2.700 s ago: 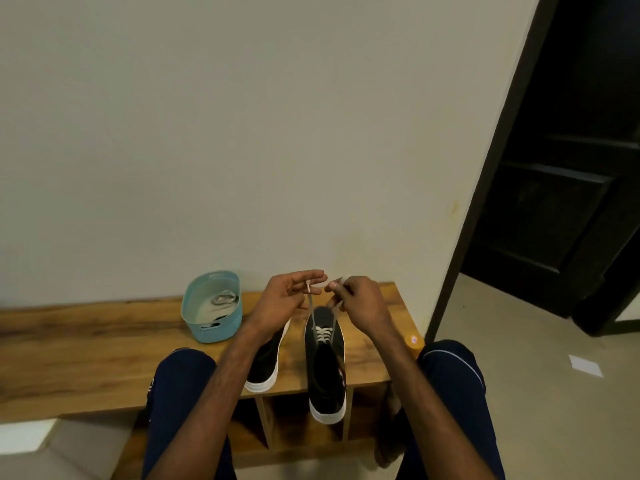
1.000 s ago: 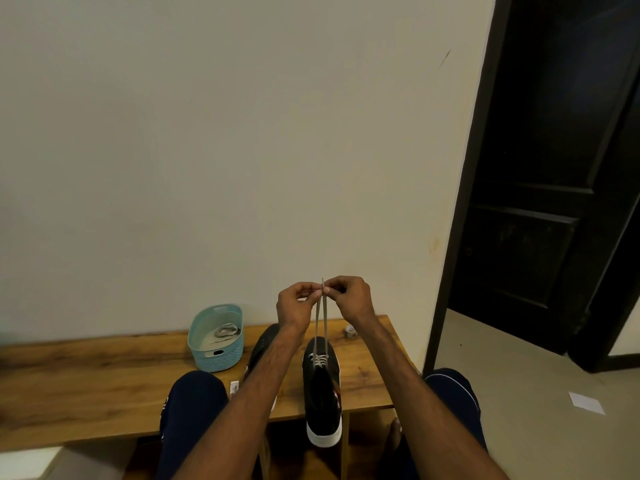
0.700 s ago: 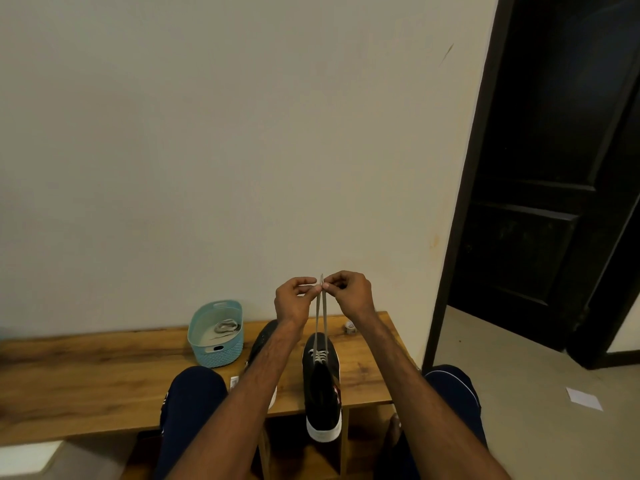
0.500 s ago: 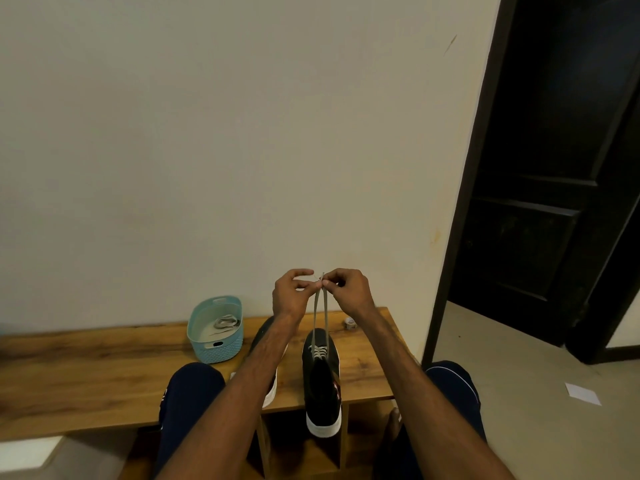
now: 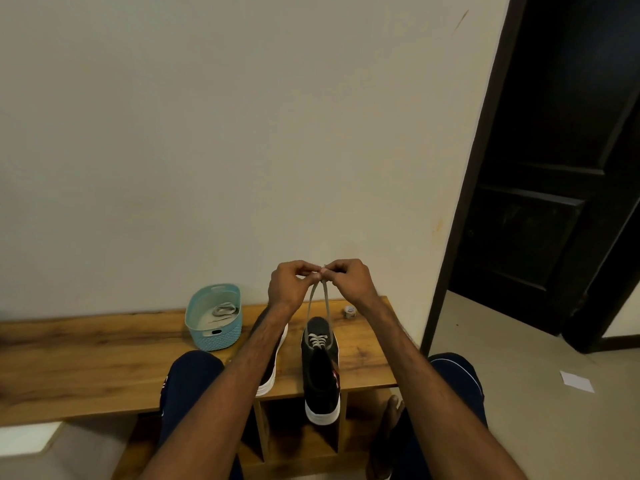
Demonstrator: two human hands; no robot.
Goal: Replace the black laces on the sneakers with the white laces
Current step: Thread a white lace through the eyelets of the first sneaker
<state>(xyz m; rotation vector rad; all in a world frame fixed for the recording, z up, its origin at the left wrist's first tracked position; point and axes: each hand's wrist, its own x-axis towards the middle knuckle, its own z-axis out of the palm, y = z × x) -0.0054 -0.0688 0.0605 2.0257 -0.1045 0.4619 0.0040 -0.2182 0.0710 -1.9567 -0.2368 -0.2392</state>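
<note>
At the far left of the frame the bench (image 5: 86, 358) runs in as a long plank of wood, and that stretch left of the blue basket (image 5: 194, 327) is your widest room. The basket stands near the wall, left of your hands, with a loose bundle of laces (image 5: 223, 311) lying in it. Just right of it, the first sneaker (image 5: 277, 362) lies mostly hidden under your left forearm, only its white sole edge showing. Your left hand (image 5: 289, 287) is raised above the bench, its fingers curled and pinching one end of the white lace (image 5: 313, 299). Your right hand (image 5: 346, 282) pinches the other end, and the fingertips of both hands meet at centre frame. The two strands drop from there, spreading slightly, into the second sneaker (image 5: 320, 375). Its long axis runs from the wall toward you. The laced end faces the wall and the white-soled end hangs over the bench's near edge, above an open cubby. To the right, a small round object (image 5: 349, 311) sits near the back, close to the bench's right end. Beyond that end lie bare floor (image 5: 519, 427) and a dark door (image 5: 554, 168).
</note>
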